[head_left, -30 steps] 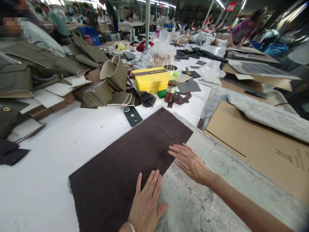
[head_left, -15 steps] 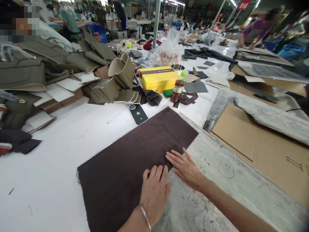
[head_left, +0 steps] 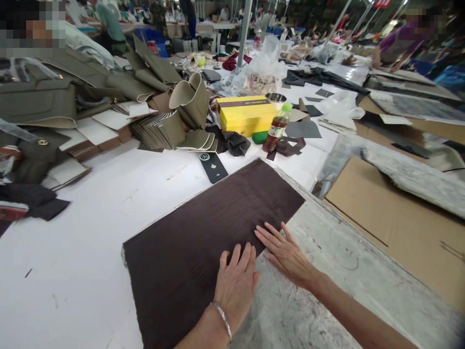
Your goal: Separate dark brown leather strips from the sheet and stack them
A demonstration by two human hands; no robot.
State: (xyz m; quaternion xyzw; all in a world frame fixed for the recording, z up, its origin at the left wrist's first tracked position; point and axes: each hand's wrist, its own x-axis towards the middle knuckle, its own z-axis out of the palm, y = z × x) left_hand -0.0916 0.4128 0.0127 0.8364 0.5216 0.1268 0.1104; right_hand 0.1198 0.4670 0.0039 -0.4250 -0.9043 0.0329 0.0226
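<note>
A dark brown sheet of fabric (head_left: pixel 203 228) lies spread out, faintly wrinkled in its middle, over a worn grey-white board (head_left: pixel 312 300). My left hand (head_left: pixel 238 274), with a silver bangle at the wrist, rests on the near edge of the fabric, fingers bent and a little apart. To its right, my right hand (head_left: pixel 285 252) lies flat on the same edge, fingers stretched out and palm partly over the board. Neither hand grips anything. A black phone (head_left: pixel 213 167) lies just beyond the fabric's far edge.
Olive bag pieces (head_left: pixel 160 131) and white-topped stacks are heaped at the left. Behind the fabric stand a yellow box (head_left: pixel 247 116), a drink bottle (head_left: pixel 276 128) and a metal cup (head_left: pixel 276 98). Cardboard (head_left: pixel 395 228) lies at the right. Several people work farther off.
The whole scene has shifted slightly right and up in view. Both hands stay on the fabric's near edge in nearly the same pose.
</note>
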